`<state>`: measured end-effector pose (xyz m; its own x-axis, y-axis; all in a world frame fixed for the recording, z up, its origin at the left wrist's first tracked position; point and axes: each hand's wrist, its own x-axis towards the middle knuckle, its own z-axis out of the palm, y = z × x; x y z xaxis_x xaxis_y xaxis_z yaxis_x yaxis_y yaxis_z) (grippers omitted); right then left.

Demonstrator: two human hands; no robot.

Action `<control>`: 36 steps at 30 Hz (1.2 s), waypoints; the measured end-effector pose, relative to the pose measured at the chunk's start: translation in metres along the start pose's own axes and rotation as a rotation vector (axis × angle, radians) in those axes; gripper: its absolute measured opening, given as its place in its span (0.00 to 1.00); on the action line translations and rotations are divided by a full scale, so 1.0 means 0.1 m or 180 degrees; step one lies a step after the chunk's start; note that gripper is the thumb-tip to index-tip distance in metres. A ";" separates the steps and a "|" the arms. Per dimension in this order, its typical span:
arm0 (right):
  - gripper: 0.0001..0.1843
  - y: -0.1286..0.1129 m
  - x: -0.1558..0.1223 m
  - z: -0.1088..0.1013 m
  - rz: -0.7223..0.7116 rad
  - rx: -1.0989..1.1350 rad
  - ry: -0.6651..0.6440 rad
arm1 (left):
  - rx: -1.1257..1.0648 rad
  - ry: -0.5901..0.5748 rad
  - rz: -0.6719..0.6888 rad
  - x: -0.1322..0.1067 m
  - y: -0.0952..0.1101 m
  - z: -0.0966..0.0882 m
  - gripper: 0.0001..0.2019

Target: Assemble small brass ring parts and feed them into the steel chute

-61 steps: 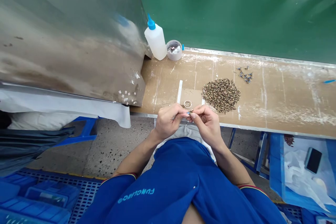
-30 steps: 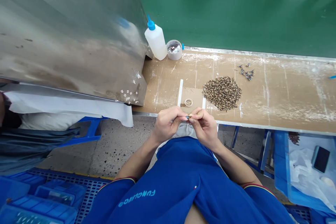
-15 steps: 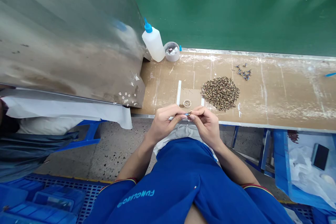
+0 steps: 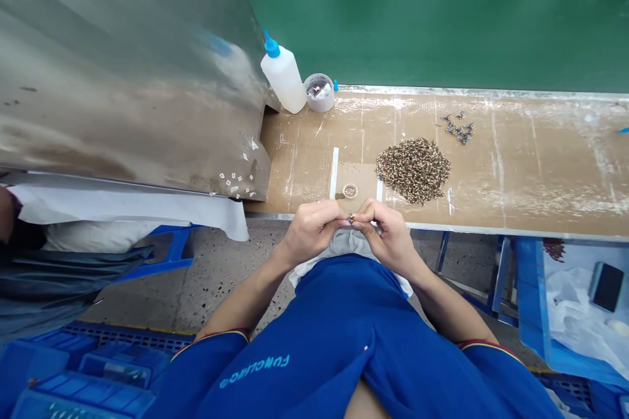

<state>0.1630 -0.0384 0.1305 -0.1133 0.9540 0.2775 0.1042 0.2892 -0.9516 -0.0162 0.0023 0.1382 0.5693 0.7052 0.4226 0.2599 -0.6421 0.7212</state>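
Note:
My left hand and my right hand meet fingertip to fingertip at the table's front edge. Pinched between them is a small blue and brass-coloured part, mostly covered by the fingers; its exact kind is too small to make out. Just beyond my fingers a small clear round dish rests on a cardboard square. A heap of tiny brass and dark pieces lies to the right of it. Farther back is a loose cluster of small blue and brass parts.
At the back left stand a white squeeze bottle with a blue nozzle and a tape roll holding scraps. A metal housing bounds the left side. A blue bin with a phone is at lower right. Someone's leg shows at left.
The camera view has shifted slightly. Both hands stay together at the table edge with the small part, and the fingers have closed a little tighter around it.

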 end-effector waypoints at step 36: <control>0.11 0.11 -0.09 -0.11 0.0767 0.0521 0.0102 | 0.0182 0.0087 -0.0226 -0.05 0.07 0.16 0.14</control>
<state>0.1763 -0.0433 0.1191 -0.0729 0.9964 0.0425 -0.0367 0.0399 -0.9985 -0.0047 -0.0112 0.1323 0.5267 0.7569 0.3869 0.3432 -0.6058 0.7178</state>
